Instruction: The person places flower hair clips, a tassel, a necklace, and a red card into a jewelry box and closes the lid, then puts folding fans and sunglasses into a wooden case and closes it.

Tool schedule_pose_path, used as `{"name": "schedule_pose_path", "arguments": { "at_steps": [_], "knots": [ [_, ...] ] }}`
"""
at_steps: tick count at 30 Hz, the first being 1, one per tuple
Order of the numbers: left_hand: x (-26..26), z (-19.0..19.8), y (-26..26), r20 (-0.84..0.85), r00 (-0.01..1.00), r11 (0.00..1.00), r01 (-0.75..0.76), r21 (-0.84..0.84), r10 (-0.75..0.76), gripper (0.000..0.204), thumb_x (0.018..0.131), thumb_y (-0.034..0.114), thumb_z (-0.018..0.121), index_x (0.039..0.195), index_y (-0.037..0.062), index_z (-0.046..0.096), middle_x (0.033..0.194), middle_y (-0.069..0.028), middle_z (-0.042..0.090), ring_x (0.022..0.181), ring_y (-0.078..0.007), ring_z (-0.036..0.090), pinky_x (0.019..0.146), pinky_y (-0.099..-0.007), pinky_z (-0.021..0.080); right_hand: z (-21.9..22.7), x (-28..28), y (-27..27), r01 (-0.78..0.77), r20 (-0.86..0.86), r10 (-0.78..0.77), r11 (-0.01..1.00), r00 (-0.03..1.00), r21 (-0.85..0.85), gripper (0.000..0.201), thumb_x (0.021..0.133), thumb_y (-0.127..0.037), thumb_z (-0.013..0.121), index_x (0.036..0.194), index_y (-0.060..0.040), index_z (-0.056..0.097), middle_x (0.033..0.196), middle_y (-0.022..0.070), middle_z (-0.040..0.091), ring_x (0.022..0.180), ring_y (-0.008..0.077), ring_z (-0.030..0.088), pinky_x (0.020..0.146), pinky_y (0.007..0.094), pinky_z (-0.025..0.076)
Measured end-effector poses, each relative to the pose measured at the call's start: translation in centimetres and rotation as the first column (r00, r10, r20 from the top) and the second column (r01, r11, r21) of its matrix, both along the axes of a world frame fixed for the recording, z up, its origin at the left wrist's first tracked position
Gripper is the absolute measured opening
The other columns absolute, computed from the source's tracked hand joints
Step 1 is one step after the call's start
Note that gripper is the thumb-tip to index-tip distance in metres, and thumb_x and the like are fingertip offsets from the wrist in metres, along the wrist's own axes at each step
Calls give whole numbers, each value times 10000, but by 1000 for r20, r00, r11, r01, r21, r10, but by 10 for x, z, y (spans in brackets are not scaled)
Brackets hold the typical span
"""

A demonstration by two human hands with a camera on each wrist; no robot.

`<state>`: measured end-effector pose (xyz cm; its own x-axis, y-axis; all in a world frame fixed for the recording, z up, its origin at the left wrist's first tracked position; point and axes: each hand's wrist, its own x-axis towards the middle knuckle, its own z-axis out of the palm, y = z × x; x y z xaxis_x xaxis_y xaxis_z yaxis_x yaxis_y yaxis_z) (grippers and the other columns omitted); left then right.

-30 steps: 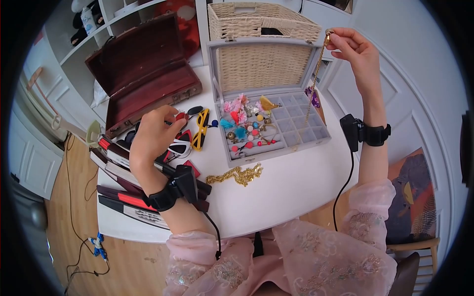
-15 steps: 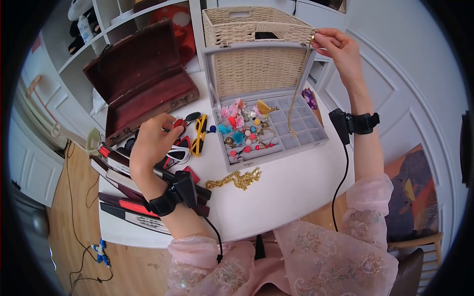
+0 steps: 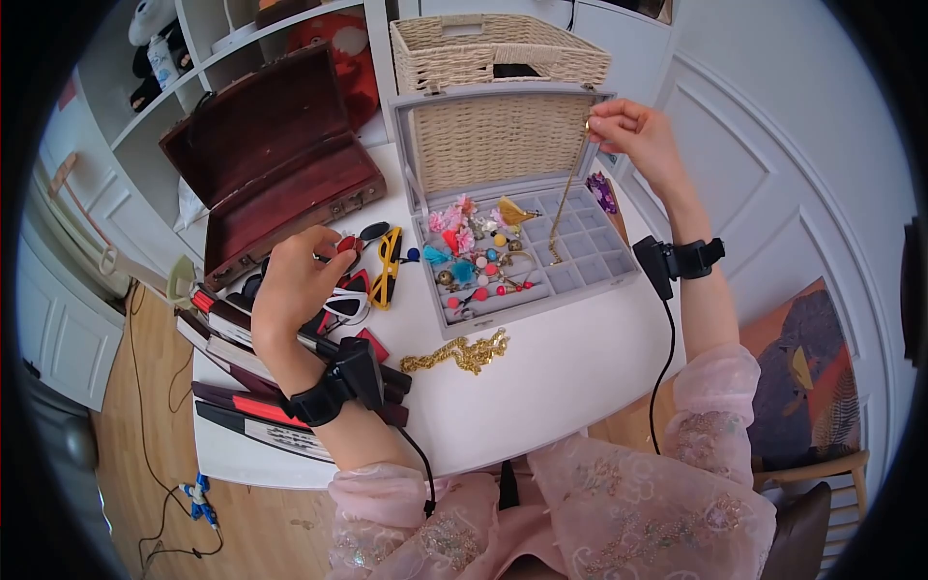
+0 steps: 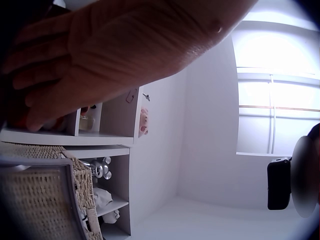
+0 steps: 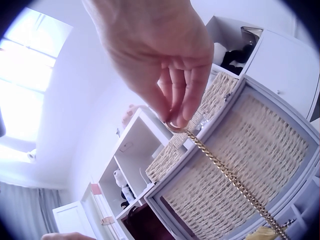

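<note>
Pinching the ring (image 5: 176, 129) at the top of the gold chain (image 5: 225, 172), the right hand (image 3: 638, 145) is up by the right edge of the open lid (image 3: 402, 135), thumb and fingertips clamped together on it. Chain hangs down in front of the lid, lower end over the small compartments on the right side of the grey box (image 3: 551, 305); can't tell if it touches them.

Left side of box: pink flowers (image 3: 449, 217), blue tassels (image 3: 462, 273) and beads (image 3: 503, 240), with a yellow tassel (image 3: 517, 212) at the back.

Left hand (image 3: 300, 280) is over the eyewear, fingers loosely bent and a bit apart. Tips are right by the red lens (image 3: 349, 245); can't tell if touching. Yellow glasses (image 3: 389, 256) and white glasses (image 3: 345, 304) are nearby, to the right of and below the fingers in the head view.

Chain pile (image 3: 469, 353) is on the white table (image 3: 522, 387), in front of the box, near its left front corner. Books (image 3: 256, 406) are under and beside the left forearm. Open brown case (image 3: 290, 198) sits behind the left hand, left of the box. Woven basket (image 3: 464, 68) is behind the lid, purple flowers (image 3: 601, 191) just beside the box on the right.
</note>
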<state>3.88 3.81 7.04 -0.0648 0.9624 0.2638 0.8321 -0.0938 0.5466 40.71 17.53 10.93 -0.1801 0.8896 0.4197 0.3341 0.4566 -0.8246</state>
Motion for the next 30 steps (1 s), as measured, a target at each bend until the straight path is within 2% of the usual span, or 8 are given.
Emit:
{"name": "schedule_pose_path", "arguments": {
  "at_steps": [5, 11, 13, 19, 22, 26, 28, 30],
  "knots": [
    [1, 1, -1, -2, 1000, 1000, -8, -9, 8, 285, 782, 178, 662, 986, -18, 630, 844, -176, 660, 721, -266, 661, 657, -339, 501, -14, 1, -6, 5, 73, 2, 996, 997, -91, 178, 841, -153, 640, 975, -38, 619, 825, 20, 661, 744, 59, 613, 661, 190, 476],
    [-1, -1, 1, 10, 1000, 1000, -2, -8, 2, 285, 782, 178, 664, 985, -19, 629, 854, -176, 661, 728, -266, 661, 657, -338, 501, -28, 3, -5, -59, 157, 92, 977, 983, -203, 188, 814, -133, 662, 955, -13, 624, 783, 28, 658, 715, 76, 612, 640, 205, 476],
    [-1, -1, 1, 10, 1000, 1000, -3, -8, 3, 287, 782, 177, 664, 988, -20, 628, 855, -175, 661, 731, -267, 662, 659, -337, 501, -32, 4, -4, -120, 211, 189, 946, 959, -302, 165, 809, -120, 662, 934, -18, 630, 773, 21, 652, 691, 71, 598, 618, 202, 474],
    [0, -1, 0, 28, 1000, 1000, -8, -14, 9, 300, 781, 180, 662, 999, -24, 625, 858, -175, 662, 740, -272, 663, 665, -336, 503, -61, -1, -2, -136, 337, 256, 930, 906, -341, 113, 783, -91, 675, 850, -4, 647, 721, 37, 652, 650, 76, 602, 563, 211, 476],
    [0, 0, 0, 23, 1000, 1000, -12, -22, 13, 302, 780, 180, 663, 999, -25, 625, 860, -177, 662, 740, -274, 663, 664, -336, 503, -74, -3, 1, -168, 359, 317, 906, 878, -389, 134, 767, -93, 690, 837, 12, 646, 676, 51, 649, 597, 84, 600, 534, 217, 475],
    [-2, -1, 0, 17, 1000, 1000, -9, -7, 9, 300, 779, 180, 664, 994, -26, 625, 858, -180, 661, 729, -276, 661, 657, -338, 500, -92, -4, 9, -179, 319, 324, 895, 891, -409, 144, 755, -96, 697, 824, 20, 645, 644, 58, 644, 554, 88, 593, 513, 222, 473],
    [-1, 0, -1, 17, 1000, 1000, -6, -1, 6, 298, 779, 180, 663, 990, -28, 625, 852, -180, 660, 722, -276, 660, 654, -339, 500, -94, -5, 11, -131, 424, 317, 902, 848, -412, 128, 746, -90, 694, 805, 16, 651, 625, 54, 639, 548, 88, 594, 514, 222, 471],
    [-2, -1, 0, 17, 1000, 1000, -2, 4, 2, 296, 779, 180, 663, 985, -29, 625, 846, -181, 659, 716, -276, 659, 651, -340, 499, -98, -6, 10, -120, 447, 313, 905, 838, -409, 118, 744, -88, 691, 792, 13, 655, 616, 53, 635, 542, 86, 592, 511, 223, 469]
  ]
}}
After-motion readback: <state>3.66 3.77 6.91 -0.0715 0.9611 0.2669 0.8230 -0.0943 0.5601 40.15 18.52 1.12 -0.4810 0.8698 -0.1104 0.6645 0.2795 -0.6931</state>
